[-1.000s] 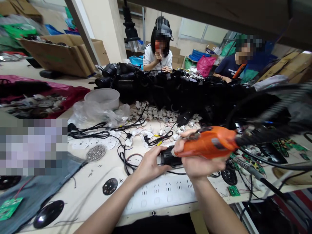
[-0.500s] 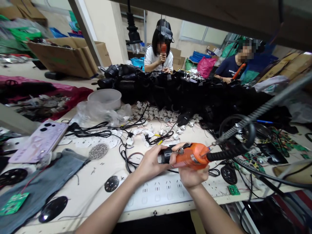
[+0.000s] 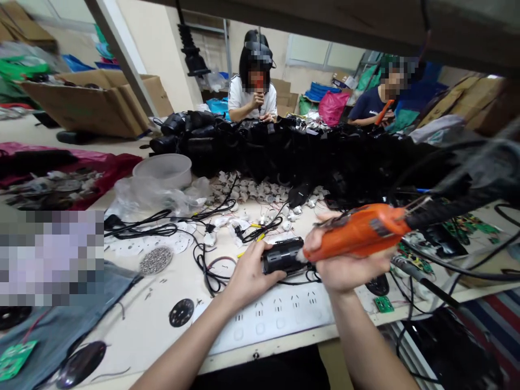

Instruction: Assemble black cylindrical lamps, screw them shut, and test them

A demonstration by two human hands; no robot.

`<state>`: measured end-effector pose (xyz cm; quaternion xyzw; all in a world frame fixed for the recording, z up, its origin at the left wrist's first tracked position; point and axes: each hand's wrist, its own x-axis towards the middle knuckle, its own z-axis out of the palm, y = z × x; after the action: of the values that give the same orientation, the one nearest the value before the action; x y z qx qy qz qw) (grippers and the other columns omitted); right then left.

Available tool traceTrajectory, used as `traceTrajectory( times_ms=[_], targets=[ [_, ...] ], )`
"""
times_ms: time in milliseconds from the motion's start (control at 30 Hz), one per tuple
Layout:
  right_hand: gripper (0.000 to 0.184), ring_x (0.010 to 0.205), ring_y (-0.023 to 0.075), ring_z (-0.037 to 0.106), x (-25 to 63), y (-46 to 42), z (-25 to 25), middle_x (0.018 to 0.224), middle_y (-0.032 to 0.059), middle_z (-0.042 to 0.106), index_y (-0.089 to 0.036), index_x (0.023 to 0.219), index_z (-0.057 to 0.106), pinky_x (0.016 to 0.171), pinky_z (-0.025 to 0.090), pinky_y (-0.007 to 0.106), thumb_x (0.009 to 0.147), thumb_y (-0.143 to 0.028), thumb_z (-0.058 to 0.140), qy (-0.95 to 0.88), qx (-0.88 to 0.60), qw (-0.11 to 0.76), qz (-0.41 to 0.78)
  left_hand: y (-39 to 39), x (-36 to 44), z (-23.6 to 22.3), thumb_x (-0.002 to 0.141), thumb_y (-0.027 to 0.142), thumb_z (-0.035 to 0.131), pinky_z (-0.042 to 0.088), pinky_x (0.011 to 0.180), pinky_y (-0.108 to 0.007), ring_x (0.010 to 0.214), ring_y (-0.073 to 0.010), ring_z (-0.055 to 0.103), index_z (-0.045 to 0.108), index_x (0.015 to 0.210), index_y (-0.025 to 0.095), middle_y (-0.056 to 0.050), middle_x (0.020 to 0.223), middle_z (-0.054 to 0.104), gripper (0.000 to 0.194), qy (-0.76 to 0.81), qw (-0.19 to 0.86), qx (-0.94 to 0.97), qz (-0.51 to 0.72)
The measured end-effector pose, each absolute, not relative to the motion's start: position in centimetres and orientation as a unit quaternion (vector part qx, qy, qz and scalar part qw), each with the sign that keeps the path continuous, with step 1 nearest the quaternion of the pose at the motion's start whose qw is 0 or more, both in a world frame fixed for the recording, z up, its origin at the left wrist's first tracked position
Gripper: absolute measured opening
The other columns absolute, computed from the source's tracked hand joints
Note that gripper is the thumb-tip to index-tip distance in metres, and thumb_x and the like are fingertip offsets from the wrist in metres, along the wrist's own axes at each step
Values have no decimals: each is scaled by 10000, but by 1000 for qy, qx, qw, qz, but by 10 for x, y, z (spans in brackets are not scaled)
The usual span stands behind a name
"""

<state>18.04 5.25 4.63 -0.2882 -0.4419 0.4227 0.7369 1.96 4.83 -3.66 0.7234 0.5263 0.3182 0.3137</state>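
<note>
The bench (image 3: 150, 330) carries a long heap of black housings (image 3: 284, 154) across its far side. Near its front edge lies a white power strip (image 3: 270, 318). Above the strip's far side, the right hand (image 3: 345, 271) keeps a closed grip around an orange electric screwdriver (image 3: 359, 233), its blurred nose at the right end of a black cylindrical housing (image 3: 282, 257); contact there is unclear. The left hand (image 3: 252, 271) grips that housing's left end, thumb and fingers curled around it. A small green circuit board (image 3: 384, 304) lies right of the right wrist.
</note>
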Motion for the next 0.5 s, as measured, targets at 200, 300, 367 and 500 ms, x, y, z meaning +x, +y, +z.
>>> traceTrajectory(
  times_ms=[200, 300, 367, 500],
  targets=[
    [661, 426, 148, 512, 237, 103, 26, 537, -3, 554, -159, 877, 607, 430, 408, 263, 825, -719, 260, -402, -456, 780, 148, 53, 13, -36, 622, 376, 796, 506, 881, -425, 1057, -292, 627, 512, 1155, 219, -94, 1165, 633, 624, 532, 393, 692, 288],
    [627, 495, 172, 568, 258, 116, 7, 560, 5, 590, -150, 935, 605, 509, 450, 285, 857, -685, 287, -400, -543, 731, 103, 57, 13, -37, 628, 394, 795, 530, 847, -417, 989, -273, 662, 501, 1152, 218, -94, 1159, 644, 626, 533, 419, 675, 290],
    [629, 544, 183, 600, 267, 117, -2, 609, 15, 619, -150, 985, 589, 554, 470, 295, 856, -696, 305, -399, -574, 709, 92, 59, 13, -38, 631, 413, 796, 538, 834, -423, 955, -266, 672, 494, 1155, 209, -96, 1134, 653, 637, 536, 417, 675, 288],
    [650, 659, 211, 638, 279, 112, -5, 737, 69, 676, -136, 1071, 572, 662, 486, 330, 863, -697, 319, -408, -621, 664, 88, 60, 13, -39, 628, 406, 801, 548, 818, -426, 930, -265, 680, 498, 1166, 202, -79, 1042, 686, 650, 547, 399, 678, 286]
  ],
)
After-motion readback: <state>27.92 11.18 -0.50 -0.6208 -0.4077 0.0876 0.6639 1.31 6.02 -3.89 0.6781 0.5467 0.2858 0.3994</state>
